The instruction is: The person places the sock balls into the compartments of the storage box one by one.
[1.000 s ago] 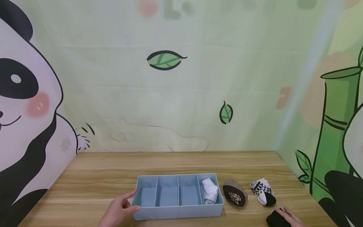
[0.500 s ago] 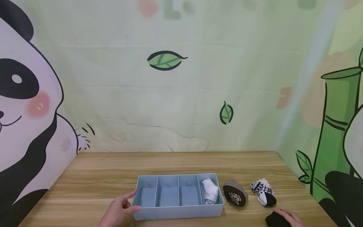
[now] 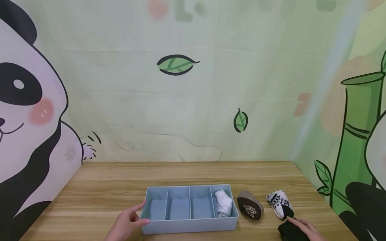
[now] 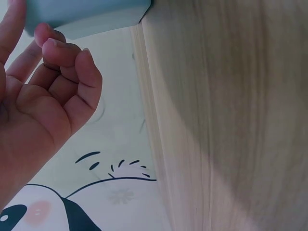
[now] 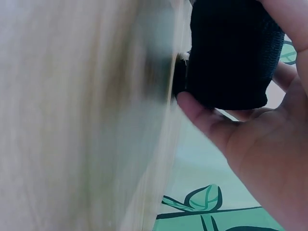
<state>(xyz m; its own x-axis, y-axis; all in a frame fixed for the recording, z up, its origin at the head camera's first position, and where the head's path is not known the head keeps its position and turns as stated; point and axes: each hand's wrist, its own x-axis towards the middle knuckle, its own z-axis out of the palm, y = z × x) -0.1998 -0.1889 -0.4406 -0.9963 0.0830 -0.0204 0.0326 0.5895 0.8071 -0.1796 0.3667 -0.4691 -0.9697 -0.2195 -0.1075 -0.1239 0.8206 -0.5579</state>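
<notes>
At its left end, a pale blue divided storage box (image 3: 190,225) is held by my left hand (image 3: 125,222), index finger and thumb at the corner. In the left wrist view, the other fingers of that hand (image 4: 53,91) curl loosely below the box (image 4: 96,14). A rolled white sock (image 3: 223,202) lies in the rightmost compartment. My right hand (image 3: 307,229) grips a rolled black sock (image 3: 291,231) near the front right. In the right wrist view, thumb and fingers stand either side of the black sock (image 5: 231,57).
Just right of the box lies a rolled grey-brown sock (image 3: 250,206) with a dark, patterned face. Farther right is a black-and-white patterned sock (image 3: 279,204), close behind the black one. All rest on a wooden table (image 3: 187,172) before a panda-printed backdrop (image 3: 193,110).
My right hand has moved slightly left and up with the black sock, which now shows larger beside the patterned sock. The left hand and box stay put.
</notes>
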